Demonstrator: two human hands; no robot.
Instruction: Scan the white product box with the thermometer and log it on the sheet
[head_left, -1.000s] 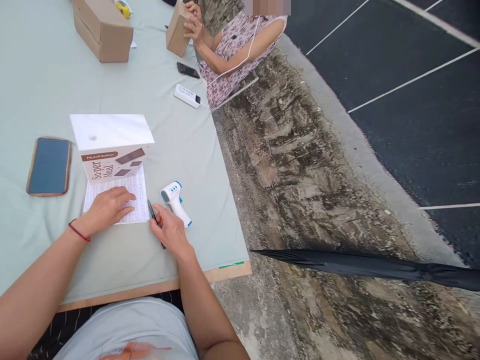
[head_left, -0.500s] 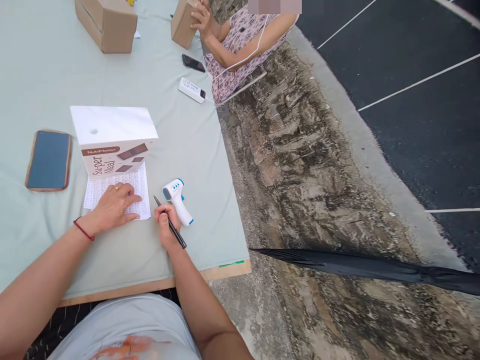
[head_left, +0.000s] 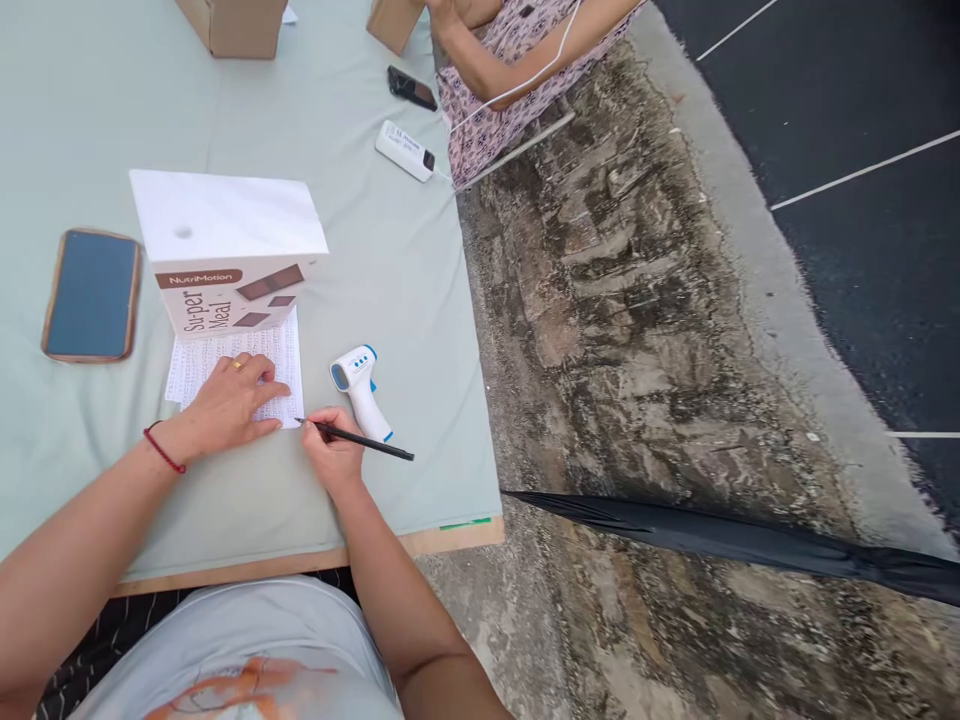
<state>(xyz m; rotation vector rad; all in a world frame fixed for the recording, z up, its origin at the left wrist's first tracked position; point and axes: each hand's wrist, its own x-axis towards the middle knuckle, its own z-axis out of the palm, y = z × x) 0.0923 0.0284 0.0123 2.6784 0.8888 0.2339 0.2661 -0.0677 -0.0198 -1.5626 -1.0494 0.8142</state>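
Observation:
My left hand [head_left: 238, 403] lies on the sheets of paper [head_left: 279, 352], fingers spread and pressing down; small rows of marks cover the paper. In my right hand [head_left: 332, 448] is a black pen [head_left: 371, 442], its tip at the lower right corner of the top sheet. A white NutriMotion box [head_left: 232, 215] stands over the far end of the paper and hides part of it. Just beyond my right hand lies a white and blue infrared thermometer [head_left: 364, 390], partly behind the pen.
A phone in a wood-edged case [head_left: 91, 295] lies at the left. Farther back are a white device with a cable [head_left: 405, 150], a black phone [head_left: 412, 88] and a cardboard box [head_left: 244, 28]. Another person's arm [head_left: 487, 75] is by a second cardboard box [head_left: 394, 22].
My right hand has moved left to the paper's corner, and the pen has swung flatter, its tip now at the sheet. My left hand stays on the paper. The view has shifted slightly.

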